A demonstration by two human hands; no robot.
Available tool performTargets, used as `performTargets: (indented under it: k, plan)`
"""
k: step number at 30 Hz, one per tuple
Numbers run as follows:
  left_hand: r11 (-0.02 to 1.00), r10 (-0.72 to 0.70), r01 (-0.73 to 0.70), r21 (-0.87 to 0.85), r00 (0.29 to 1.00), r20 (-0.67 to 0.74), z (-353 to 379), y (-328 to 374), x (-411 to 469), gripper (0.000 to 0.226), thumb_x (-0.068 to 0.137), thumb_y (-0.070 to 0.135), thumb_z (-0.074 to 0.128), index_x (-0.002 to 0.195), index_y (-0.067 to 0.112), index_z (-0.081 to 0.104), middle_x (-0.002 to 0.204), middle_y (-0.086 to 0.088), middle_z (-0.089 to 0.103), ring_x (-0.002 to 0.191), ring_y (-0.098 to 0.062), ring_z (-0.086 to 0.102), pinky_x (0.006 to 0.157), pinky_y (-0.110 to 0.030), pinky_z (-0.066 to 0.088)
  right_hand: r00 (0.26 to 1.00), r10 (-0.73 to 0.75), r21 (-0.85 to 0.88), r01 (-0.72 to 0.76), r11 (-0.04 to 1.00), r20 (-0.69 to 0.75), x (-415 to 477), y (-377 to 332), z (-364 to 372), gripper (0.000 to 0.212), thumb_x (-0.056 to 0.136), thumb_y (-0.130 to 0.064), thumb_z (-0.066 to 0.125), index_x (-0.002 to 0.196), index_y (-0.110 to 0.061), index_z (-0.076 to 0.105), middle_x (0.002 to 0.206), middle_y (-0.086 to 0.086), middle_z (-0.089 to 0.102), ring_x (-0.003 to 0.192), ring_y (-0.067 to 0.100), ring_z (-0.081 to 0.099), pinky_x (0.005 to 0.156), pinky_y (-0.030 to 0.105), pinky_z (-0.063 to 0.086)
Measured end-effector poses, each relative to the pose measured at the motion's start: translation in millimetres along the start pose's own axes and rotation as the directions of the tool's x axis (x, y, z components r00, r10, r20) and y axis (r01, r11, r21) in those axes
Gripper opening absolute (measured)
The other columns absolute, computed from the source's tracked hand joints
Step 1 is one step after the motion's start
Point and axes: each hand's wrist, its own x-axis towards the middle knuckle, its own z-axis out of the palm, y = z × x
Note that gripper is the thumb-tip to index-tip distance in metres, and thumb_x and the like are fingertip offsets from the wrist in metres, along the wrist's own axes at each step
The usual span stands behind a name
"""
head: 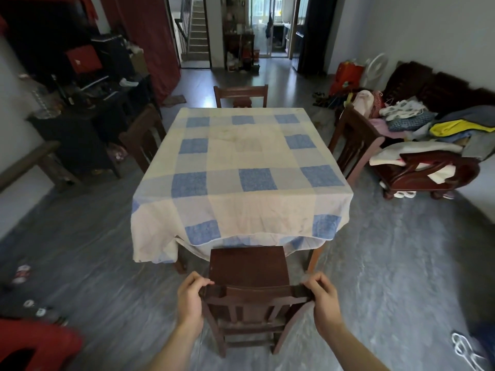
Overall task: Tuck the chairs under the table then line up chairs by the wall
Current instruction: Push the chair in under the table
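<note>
1. Grey, shiny floor [107,236] runs the whole length of this long room. Stairs [198,28] sit at top centre, a dark cluttered cabinet [80,135] is on the left side, and a wooden sofa [428,170] on the right is buried under a clothes pile [428,121].
2. Head view, hands first. The left hand [190,301] has its fingers curled over the left end of the top rail of the near chair [249,266]. The right hand [325,303] does the same on the right end. Both are clamped tight on the wood, with the knuckles bent right over the rail.
3. That near chair is at bottom centre, dark brown wood, with its back facing the camera. The front edge of the seat sits just under the hanging hem of the tablecloth [241,167], and most of the seat sticks out on this side.
4. The table [314,259] fills the middle of the frame under that cream and blue check cloth. Only one orange-brown leg shows, at lower right.
5. Other chairs:
   - The far chair [241,95] is at the table's top edge, pushed in close, and only its back shows.
   - The left chair [144,137] stands angled off the upper left corner.
   - The right chair [353,143] stands by the upper right side, between the table and the sofa.
6. Extras: a red plastic stool [37,344] in the bottom left corner, and a white fan [376,66] by the wall at upper right.
</note>
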Motion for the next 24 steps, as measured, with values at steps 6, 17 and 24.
performTargets:
  k: [6,17,24]
  plan:
    - [0.993,-0.002,-0.010,0.114,0.994,0.106,-9,5,-4,0.020,0.088,-0.004,0.059,0.069,0.002,0.052,0.078,-0.019,0.051,0.069,-0.026,0.048,0.063,-0.033,0.036,0.995,0.033,-0.081,-0.025,0.996,0.093,-5,-15,-7,0.032,0.091,0.006,0.062,0.064,-0.012,0.063,0.068,0.006,0.065,0.066,0.012,0.063,0.063,0.015,0.050]
    - [0.966,0.195,-0.251,0.053,0.851,0.488,88,134,-12,0.018,0.099,0.011,0.057,0.107,0.009,0.073,0.104,-0.009,0.080,0.101,-0.022,0.075,0.088,-0.034,0.053,0.960,-0.218,0.067,0.209,0.976,0.176,22,-151,-14,0.020,0.101,-0.009,0.055,0.112,-0.001,0.070,0.116,0.020,0.076,0.109,0.033,0.071,0.104,0.050,0.049]
    - [0.969,0.247,-0.175,-0.177,0.595,0.765,265,187,-69,0.042,0.100,0.039,0.044,0.127,0.017,0.067,0.125,-0.009,0.075,0.116,-0.027,0.070,0.091,-0.039,0.054,0.906,-0.423,0.190,0.413,0.891,0.016,4,-282,-94,0.042,0.096,-0.033,0.052,0.130,-0.012,0.064,0.130,0.015,0.071,0.119,0.028,0.067,0.100,0.038,0.052]
